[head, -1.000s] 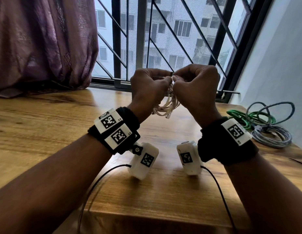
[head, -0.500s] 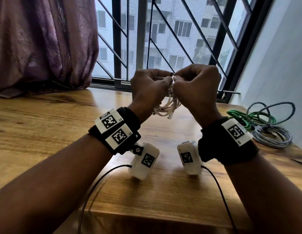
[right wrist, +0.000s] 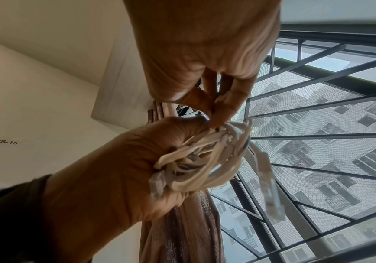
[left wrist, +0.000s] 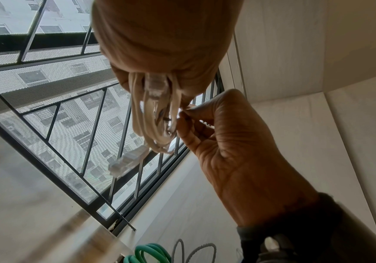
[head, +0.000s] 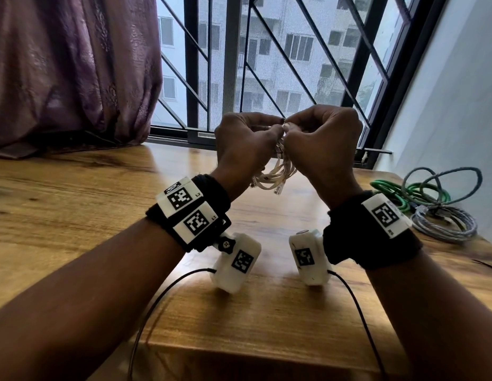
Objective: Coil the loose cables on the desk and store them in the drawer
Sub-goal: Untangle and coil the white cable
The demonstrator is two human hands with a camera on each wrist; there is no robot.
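Observation:
A white flat network cable (head: 276, 174) is bundled in loops and held in the air above the wooden desk (head: 74, 204). My left hand (head: 246, 141) grips the bundle in its fist. My right hand (head: 320, 138) pinches something thin at the top of the loops with thumb and fingertips. In the left wrist view the loops (left wrist: 158, 122) hang from the left hand (left wrist: 166, 44), and a clear plug (left wrist: 128, 161) dangles free. The right wrist view shows the right fingertips (right wrist: 222, 110) meeting the bundle (right wrist: 205, 160) at the left fist (right wrist: 119, 169). No drawer is in view.
At the desk's right end, near the wall, lie a green cable (head: 390, 193), a loose grey-blue cable (head: 442, 182) and a coiled grey braided cable (head: 445, 224). A barred window (head: 267, 64) and a purple curtain (head: 69, 70) stand behind the desk.
Both hands stay together in the same spot above the desk. The hanging loops and plug have shifted only slightly.

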